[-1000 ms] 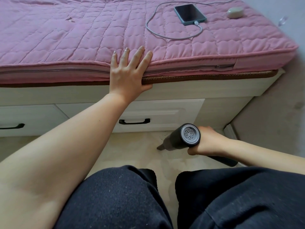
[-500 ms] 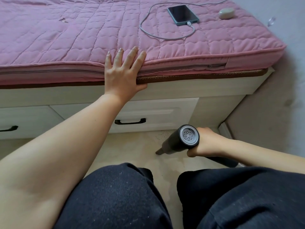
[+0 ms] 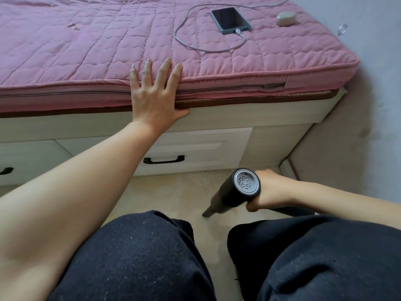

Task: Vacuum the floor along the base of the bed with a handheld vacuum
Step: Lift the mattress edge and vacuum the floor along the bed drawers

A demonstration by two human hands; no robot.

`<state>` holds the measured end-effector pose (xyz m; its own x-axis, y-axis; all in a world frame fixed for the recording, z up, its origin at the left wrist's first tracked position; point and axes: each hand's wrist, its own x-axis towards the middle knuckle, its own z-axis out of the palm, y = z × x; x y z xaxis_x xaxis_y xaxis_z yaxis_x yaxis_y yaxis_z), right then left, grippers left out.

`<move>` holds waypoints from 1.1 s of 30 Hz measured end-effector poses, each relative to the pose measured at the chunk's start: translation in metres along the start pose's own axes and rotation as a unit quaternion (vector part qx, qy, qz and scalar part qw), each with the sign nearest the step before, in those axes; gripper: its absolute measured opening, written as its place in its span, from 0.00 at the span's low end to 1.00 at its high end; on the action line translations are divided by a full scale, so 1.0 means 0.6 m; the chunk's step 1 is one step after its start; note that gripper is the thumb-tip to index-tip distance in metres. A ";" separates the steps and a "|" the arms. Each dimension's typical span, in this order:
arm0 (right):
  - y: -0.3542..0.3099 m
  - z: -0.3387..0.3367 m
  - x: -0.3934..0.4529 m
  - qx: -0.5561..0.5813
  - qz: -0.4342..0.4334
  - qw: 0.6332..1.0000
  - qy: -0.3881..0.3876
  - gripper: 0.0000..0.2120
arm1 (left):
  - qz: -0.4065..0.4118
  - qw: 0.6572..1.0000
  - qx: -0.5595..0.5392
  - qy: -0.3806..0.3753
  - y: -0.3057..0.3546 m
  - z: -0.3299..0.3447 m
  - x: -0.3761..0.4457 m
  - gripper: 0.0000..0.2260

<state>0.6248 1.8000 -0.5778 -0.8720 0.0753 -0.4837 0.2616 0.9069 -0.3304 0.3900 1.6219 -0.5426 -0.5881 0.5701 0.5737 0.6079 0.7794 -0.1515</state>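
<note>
My right hand (image 3: 270, 191) grips the handle of a black handheld vacuum (image 3: 235, 192), its round grey vented end facing me. The narrow nozzle tip touches the beige floor (image 3: 169, 194) between my knees, a short way out from the bed base (image 3: 217, 124). Dark specks lie on the floor near the base by the drawer's right end. My left hand (image 3: 155, 96) rests flat on the edge of the pink quilted mattress (image 3: 86, 51), fingers spread, holding nothing.
White drawers with black handles (image 3: 164, 160) line the bed base. A phone (image 3: 230, 20) on a grey charging cable and a small pale case (image 3: 286, 18) lie on the mattress. A wall (image 3: 347, 159) closes the right side. My dark-trousered knees fill the foreground.
The vacuum and my right hand have drawn slightly back toward me and left, away from the bed base. My left hand stays on the mattress edge.
</note>
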 end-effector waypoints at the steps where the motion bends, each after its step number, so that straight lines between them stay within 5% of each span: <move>1: 0.002 0.000 -0.001 0.001 0.001 1.000 -0.004 0.16 | 0.005 1.000 0.003 0.001 0.001 -0.001 0.001 0.45; 19: 0.017 0.000 -0.011 0.015 0.006 0.996 -0.090 0.03 | 0.101 0.995 -0.012 0.022 0.063 0.001 0.033 0.42; 33: 0.053 -0.004 -0.017 0.010 0.007 0.998 -0.065 0.09 | 0.079 0.996 -0.031 0.010 0.087 0.000 0.051 0.43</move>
<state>0.6410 1.8292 -0.5813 -0.8073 0.0321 -0.5892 0.2830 0.8973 -0.3389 0.4040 1.6801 -0.5328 -0.4717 0.6794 0.5620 0.7241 0.6622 -0.1927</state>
